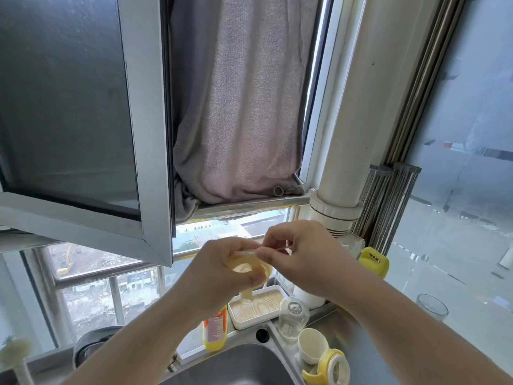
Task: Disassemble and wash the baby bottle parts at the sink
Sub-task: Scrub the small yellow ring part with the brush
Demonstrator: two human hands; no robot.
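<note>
- Both hands are raised in front of the window, above the sink [236,365].
- The left hand [222,269] curls its fingers round a pale yellow silicone teat [245,269], its wide base turned toward the person's head and its tip pointing down over the tray [258,304].
- The right hand [294,254] pinches a thin stick-like tool [274,249] between thumb and forefinger; one end of the tool meets the teat's rim, the other pokes out to the right.
- On the bench at the sink's far right corner stands a clear bottle body [293,318], upside down.
- Just nearer along the sink's right edge lies a white cap [312,348], and beside it a yellow collar ring with handles [331,368].
- A yellow detergent bottle [215,332] stands at the sink's far edge, left of the white, wood-grain tray.
- A clear glass [431,307] sits well apart on the bench's right side.
</note>
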